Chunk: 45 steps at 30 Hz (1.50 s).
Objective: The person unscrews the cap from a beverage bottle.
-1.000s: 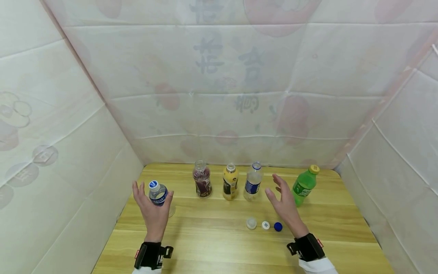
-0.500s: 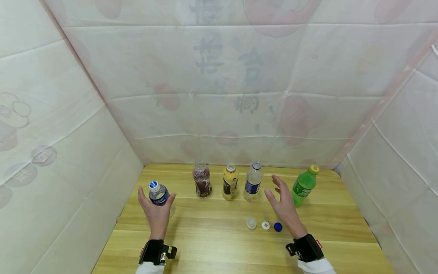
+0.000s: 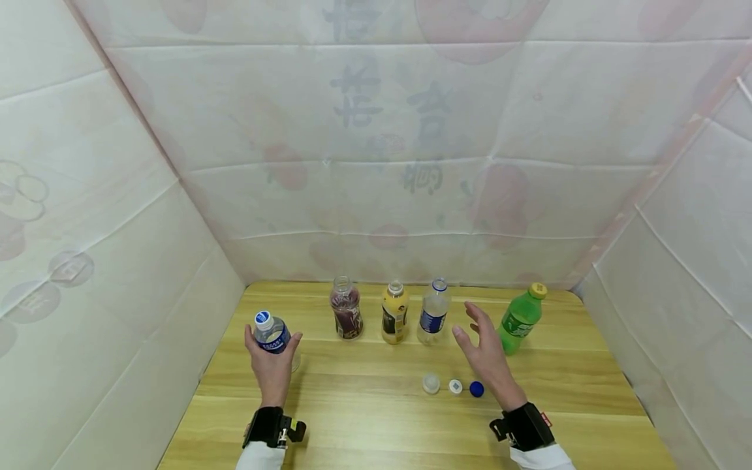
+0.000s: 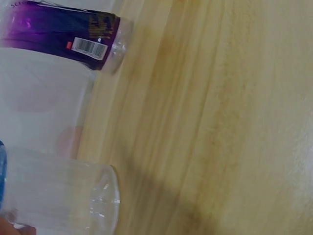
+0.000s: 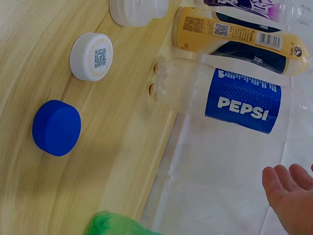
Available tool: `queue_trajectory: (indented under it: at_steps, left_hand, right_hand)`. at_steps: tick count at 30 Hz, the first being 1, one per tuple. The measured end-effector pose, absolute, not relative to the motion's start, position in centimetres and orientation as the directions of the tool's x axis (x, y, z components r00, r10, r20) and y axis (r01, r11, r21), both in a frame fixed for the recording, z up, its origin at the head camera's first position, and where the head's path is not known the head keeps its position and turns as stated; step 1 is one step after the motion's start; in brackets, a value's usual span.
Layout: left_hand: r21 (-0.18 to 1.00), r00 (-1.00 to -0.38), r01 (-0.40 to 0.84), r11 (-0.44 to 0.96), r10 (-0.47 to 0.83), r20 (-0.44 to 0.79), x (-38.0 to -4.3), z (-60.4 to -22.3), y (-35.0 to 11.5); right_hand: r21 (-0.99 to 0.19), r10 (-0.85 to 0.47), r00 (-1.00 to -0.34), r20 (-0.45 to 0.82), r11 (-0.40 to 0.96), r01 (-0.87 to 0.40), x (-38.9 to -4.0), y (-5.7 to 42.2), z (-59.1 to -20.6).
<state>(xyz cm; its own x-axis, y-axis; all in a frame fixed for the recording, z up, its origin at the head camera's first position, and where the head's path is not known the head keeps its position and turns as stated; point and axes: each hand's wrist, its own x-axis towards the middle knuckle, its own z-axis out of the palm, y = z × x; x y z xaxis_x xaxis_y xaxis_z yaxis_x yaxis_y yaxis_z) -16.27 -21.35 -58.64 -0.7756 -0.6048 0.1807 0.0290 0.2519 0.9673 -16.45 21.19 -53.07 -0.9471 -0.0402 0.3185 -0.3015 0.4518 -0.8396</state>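
Note:
My left hand is around the near side of a clear water bottle with a blue label and white cap, at the table's left. Its fingers lie along the left and its thumb spreads at the right; firm contact is not visible. The left wrist view shows the bottle's clear lower part and a bit of finger at the corner. My right hand hovers with relaxed fingers, holding nothing, between an uncapped Pepsi bottle and a green bottle with a yellow cap.
An uncapped purple-labelled bottle and an uncapped yellow bottle stand along the back. A translucent cap, a white cap and a blue cap lie in a row on the wooden table. Fabric walls enclose three sides.
My left hand has shifted slightly right and its fingers have drawn in closer around the water bottle. The bottle has stayed put, and my right hand has barely moved.

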Motion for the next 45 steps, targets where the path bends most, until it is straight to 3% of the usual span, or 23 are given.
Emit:
queue_trajectory:
  at_steps: [7,12,18,25,39,45]
  left_hand:
    - [0.972,-0.771,0.008,0.233,-0.618,0.154,-16.0,-58.6,-21.1]
    - [0.964,-0.778,0.049,0.261,-0.595,0.201,-15.7,-58.0,-20.5]
    - [0.936,-0.809,0.157,0.315,-0.503,0.305,-15.5,-57.0,-18.9]
    - [0.921,-0.86,0.183,0.344,-0.398,0.319,-15.4,-55.9,-17.0]
    - [0.768,-0.86,0.33,0.55,-0.16,0.484,-15.1,-56.5,-13.1]
    - [0.709,-0.876,0.348,0.613,-0.056,0.479,-14.6,-56.7,-11.8]
  right_hand:
    - [-0.851,-0.043,-0.953,0.299,0.441,-0.287,-16.1,21.3,-53.0]
    - [-0.855,-0.037,-0.952,0.305,0.429,-0.291,-16.1,21.3,-52.9]
    - [-0.857,-0.039,-0.947,0.319,0.415,-0.306,-15.8,21.3,-53.0]
    - [-0.855,-0.056,-0.945,0.322,0.411,-0.316,-15.3,21.0,-52.7]
    - [-0.834,-0.08,-0.93,0.359,0.42,-0.358,-14.4,19.8,-53.2]
    - [-0.833,-0.098,-0.929,0.358,0.416,-0.365,-14.2,19.0,-53.3]
